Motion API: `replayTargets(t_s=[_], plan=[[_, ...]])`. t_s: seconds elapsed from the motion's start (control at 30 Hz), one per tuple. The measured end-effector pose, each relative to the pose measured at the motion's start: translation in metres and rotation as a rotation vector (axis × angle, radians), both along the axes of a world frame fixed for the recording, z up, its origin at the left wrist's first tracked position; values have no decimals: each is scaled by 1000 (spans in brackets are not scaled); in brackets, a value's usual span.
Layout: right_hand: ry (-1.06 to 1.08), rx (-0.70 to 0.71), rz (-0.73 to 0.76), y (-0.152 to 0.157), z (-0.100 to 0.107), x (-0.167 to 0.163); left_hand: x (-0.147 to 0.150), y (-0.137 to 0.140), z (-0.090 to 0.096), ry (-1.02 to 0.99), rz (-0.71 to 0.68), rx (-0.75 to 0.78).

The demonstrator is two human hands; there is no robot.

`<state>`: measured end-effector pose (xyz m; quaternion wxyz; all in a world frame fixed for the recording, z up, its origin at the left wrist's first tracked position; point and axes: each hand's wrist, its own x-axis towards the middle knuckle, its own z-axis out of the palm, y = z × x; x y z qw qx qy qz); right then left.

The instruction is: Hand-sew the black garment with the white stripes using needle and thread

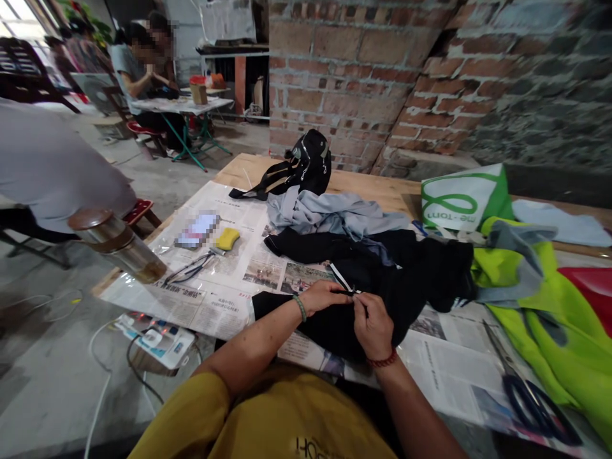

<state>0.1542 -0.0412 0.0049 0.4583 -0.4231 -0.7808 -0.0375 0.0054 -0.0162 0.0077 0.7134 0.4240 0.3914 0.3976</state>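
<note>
A black garment [406, 268] lies bunched on the newspaper-covered table in front of me. My left hand [326, 297] is closed, its fingertips pinching the garment's edge near a narrow white strip [340, 276]. Close by on the right, my right hand [374, 324] pinches the same spot between thumb and forefinger. Whether a small tool or needle is between those fingers cannot be made out. Just behind the black cloth rests a crumpled grey garment [335, 213].
Large scissors [530, 401] and a yellow-green garment [530, 306] lie to the right, near a green-and-white bag [466, 199]. On the left are a glass bottle [122, 248], a phone [197, 229] and a yellow sponge [227, 239]. A black bag [313, 162] stands at the back.
</note>
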Motion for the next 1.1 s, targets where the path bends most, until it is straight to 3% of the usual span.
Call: replayTargets(t_s=[0.7, 0.9, 1.1], plan=[[113, -75, -33, 0, 7, -2, -3, 2, -3, -47, -20, -53], [0, 22, 35, 2, 4, -3, -3, 3, -5, -26, 9, -23], [-1, -36, 60, 4, 7, -5, -3, 3, -6, -10, 6, -15]])
